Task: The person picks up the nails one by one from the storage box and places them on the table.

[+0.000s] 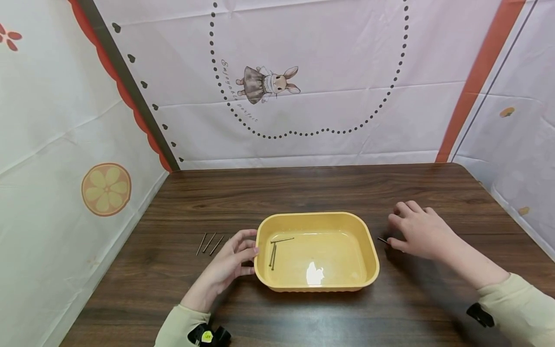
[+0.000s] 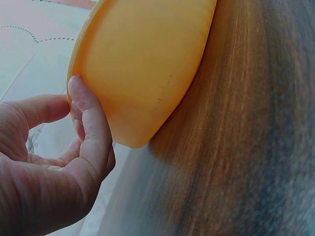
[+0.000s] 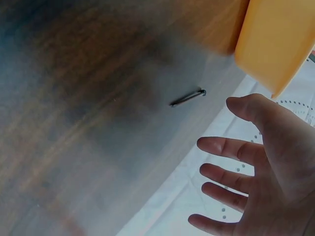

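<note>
A yellow plastic basin (image 1: 321, 284) stands on the table with three nails (image 1: 282, 240) lying inside at its left end. My left hand (image 1: 231, 262) pinches the basin's left rim between thumb and fingers, which the left wrist view shows close up. To the right of the basin, my right hand (image 1: 418, 233) hovers low over a single dark nail (image 3: 188, 98). Its fingers are spread and loosely bent, with nothing between them. That nail lies on the tabletop, partly covered by the hand in the head view.
Several more nails (image 1: 210, 244) lie in a loose row on the dark wood table (image 1: 303, 188), left of the basin beside my left hand. White printed cloth (image 1: 329, 62) hangs behind the table and at both sides.
</note>
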Demonstrator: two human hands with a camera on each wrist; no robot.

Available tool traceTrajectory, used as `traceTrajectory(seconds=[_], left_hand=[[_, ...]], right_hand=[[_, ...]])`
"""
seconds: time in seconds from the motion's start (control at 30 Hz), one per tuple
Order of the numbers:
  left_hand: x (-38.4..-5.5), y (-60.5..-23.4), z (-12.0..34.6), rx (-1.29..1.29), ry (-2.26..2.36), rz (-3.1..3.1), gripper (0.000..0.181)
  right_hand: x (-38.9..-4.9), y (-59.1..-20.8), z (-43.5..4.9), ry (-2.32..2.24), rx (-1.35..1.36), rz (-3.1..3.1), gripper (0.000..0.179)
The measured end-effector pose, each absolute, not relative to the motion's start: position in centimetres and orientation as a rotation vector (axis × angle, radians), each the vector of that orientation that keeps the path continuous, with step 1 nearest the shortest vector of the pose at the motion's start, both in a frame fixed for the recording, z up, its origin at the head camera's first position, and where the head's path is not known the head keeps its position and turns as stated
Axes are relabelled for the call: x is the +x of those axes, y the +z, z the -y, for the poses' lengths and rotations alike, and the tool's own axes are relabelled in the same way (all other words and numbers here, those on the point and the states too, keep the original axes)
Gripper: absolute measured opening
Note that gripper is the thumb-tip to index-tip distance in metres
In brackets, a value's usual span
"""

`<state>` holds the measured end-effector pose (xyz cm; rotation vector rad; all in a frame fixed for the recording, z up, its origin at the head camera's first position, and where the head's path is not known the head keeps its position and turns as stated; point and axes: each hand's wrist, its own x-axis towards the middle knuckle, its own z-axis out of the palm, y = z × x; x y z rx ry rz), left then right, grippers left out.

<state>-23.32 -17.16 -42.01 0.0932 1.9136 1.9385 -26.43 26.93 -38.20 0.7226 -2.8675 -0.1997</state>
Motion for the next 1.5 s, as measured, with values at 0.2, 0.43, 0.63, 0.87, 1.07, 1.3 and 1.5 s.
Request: traceTrajectory(seconds=[0.2, 0.43, 0.63, 0.87, 1.07, 1.3, 1.5], left_hand=[[-23.4, -42.1, 17.1, 0.077, 1.94, -1.917, 0.055], [-23.5, -42.2, 17.0, 0.064, 1.942, -1.918, 0.054], [-23.5, -42.2, 17.0, 0.06, 1.942, -1.916, 0.054], [-23.3, -42.0, 17.1, 0.072, 1.944, -1.907, 0.057], [-23.3, -41.9, 17.1, 0.076, 1.943, -1.91, 0.056], [-23.5, -42.1, 17.0, 0.052, 1.941, -1.919, 0.054], [-23.5, -42.1, 16.9, 0.035, 1.938, -1.916, 0.053]], right_hand=[[-26.5, -37.5, -26.9, -0.214, 0.717, 2.86, 0.038], [-26.7, -37.0, -27.0, -0.239, 0.713, 2.853, 0.042], [-26.8, -36.4, -27.1, -0.236, 0.722, 2.828, 0.041], [-26.9, -35.6, -27.1, -0.215, 0.737, 2.785, 0.036], [-27.0, -35.1, -27.0, -0.225, 0.747, 2.763, 0.039], [-27.2, -34.4, -26.8, -0.244, 0.763, 2.737, 0.043], [-27.5, -33.9, -26.5, -0.255, 0.791, 2.703, 0.046]])
